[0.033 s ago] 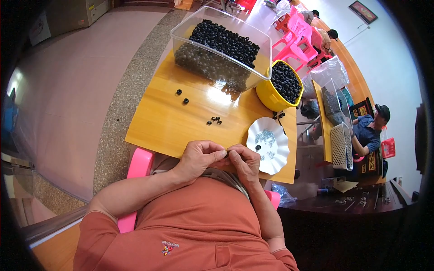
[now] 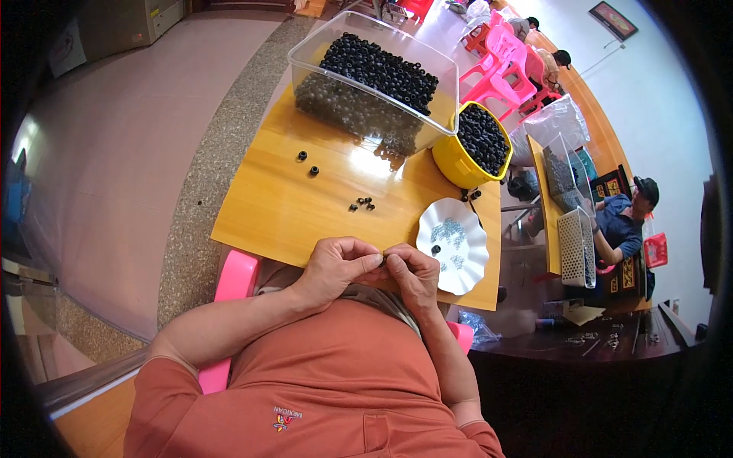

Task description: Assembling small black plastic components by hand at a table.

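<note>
My left hand (image 2: 334, 269) and my right hand (image 2: 414, 278) meet just over the near table edge. Their fingertips pinch a small dark piece (image 2: 383, 260), mostly covered by the fingers, so its exact kind is hidden. Close by my right hand lies a white wavy-edged plate (image 2: 476, 276) holding tiny shiny bluish-grey bits (image 2: 447, 231) and one black ring-shaped part (image 2: 436, 249). Beyond my hands, several small dark parts (image 2: 363, 204) sit in a cluster on the wooden table (image 2: 267, 206). Two black ring-shaped parts (image 2: 314, 171) rest farther left.
A clear plastic bin (image 2: 299, 61) full of black ring-shaped parts stands at the table's far side. Beside it is a yellow tub (image 2: 452, 162) of similar parts. At right, a co-worker (image 2: 620, 221) sits by a white perforated basket (image 2: 574, 256). Pink chairs (image 2: 504, 57) stand farther back.
</note>
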The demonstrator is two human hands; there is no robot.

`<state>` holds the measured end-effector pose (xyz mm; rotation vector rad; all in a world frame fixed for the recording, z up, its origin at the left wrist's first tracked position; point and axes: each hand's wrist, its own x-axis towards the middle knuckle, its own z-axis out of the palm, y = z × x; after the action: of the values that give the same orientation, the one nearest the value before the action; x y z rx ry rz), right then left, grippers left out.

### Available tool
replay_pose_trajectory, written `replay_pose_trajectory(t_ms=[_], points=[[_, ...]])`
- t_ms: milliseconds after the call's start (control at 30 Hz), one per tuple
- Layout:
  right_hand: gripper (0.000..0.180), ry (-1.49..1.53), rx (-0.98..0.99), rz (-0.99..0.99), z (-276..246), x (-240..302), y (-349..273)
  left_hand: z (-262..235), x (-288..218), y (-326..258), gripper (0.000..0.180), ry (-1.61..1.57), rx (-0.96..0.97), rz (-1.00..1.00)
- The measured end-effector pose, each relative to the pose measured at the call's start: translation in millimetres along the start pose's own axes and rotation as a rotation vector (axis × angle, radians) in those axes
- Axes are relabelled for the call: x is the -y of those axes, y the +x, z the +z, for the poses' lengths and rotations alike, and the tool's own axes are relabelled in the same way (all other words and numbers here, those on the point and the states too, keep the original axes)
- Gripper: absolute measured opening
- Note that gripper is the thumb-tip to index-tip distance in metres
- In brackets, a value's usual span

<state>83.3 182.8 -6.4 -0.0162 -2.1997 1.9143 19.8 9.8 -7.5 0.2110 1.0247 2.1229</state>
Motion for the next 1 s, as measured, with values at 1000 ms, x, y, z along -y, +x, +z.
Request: replay_pose_trajectory(t_ms=[1000], points=[[0.015, -0.112, -0.061, -0.298, 5.0, -1.2, -1.3, -4.1, 5.0, 1.0, 0.011, -0.008, -0.018, 0.019]])
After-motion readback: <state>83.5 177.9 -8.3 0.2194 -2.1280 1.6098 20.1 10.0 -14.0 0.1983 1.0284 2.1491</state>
